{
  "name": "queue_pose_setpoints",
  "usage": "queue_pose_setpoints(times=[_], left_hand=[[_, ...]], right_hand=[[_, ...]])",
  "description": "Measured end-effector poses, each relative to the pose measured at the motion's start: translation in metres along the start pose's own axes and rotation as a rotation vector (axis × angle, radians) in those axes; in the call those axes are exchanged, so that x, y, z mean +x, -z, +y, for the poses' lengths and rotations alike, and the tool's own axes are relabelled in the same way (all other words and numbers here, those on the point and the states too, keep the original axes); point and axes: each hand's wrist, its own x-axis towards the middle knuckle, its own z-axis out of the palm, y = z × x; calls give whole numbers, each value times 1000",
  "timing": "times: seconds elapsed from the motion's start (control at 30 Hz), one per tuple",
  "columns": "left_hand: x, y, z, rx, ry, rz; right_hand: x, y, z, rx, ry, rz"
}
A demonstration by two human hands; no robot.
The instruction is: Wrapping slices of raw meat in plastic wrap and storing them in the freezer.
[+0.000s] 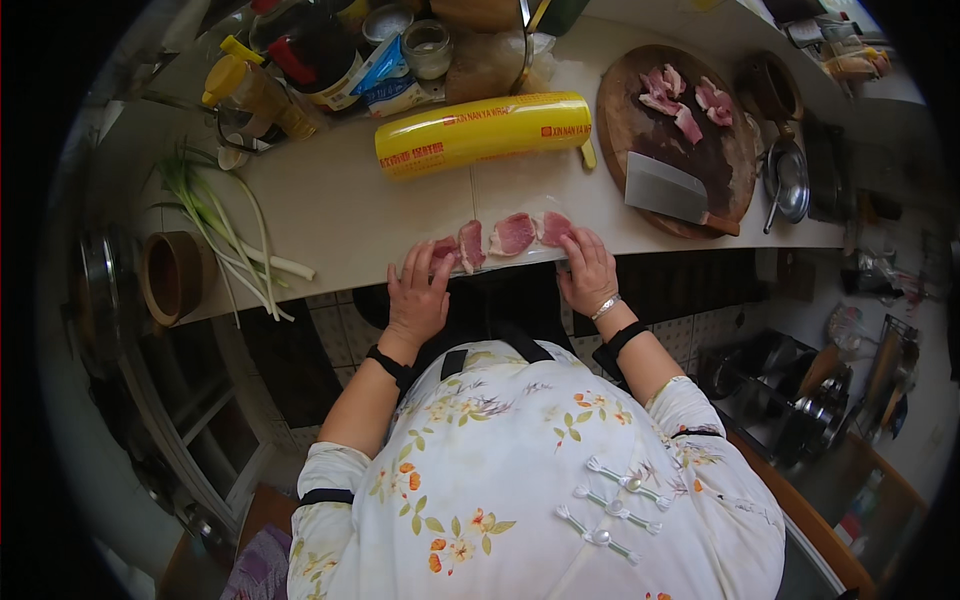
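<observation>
Several slices of raw meat [513, 234] lie in a row at the counter's front edge, on what looks like clear plastic film. My left hand [421, 289] rests at the row's left end, its fingertips at the leftmost slice. At the right end, the fingertips of my right hand [587, 271] touch the slice there. Whether the fingers pinch the film is hard to see. Behind the row lies a yellow roll of plastic wrap [484, 135]. A cleaver [665, 187] rests on the round wooden chopping board [616, 135], with more raw meat pieces [671, 97] on it.
Spring onions [225, 225] and a brown pot [174, 274] are at the counter's left. An oil bottle [259, 94], a glass jar [427, 49] and a blue-and-white packet [390, 82] stand at the back. Right of the board are a metal bowl [787, 180] and a brown saucepan [769, 86].
</observation>
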Motion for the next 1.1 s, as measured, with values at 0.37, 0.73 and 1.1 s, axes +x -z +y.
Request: queue_pose_setpoints(times=[0.37, 0.73, 1.1], left_hand=[[36, -10, -17, 12, -283, 4], [37, -9, -15, -42, -282, 101], [31, -16, -21, -165, -215, 96]], right_hand=[[10, -13, 33, -133, 270, -41], [27, -29, 4, -34, 327, 25], [26, -34, -3, 67, 209, -9]])
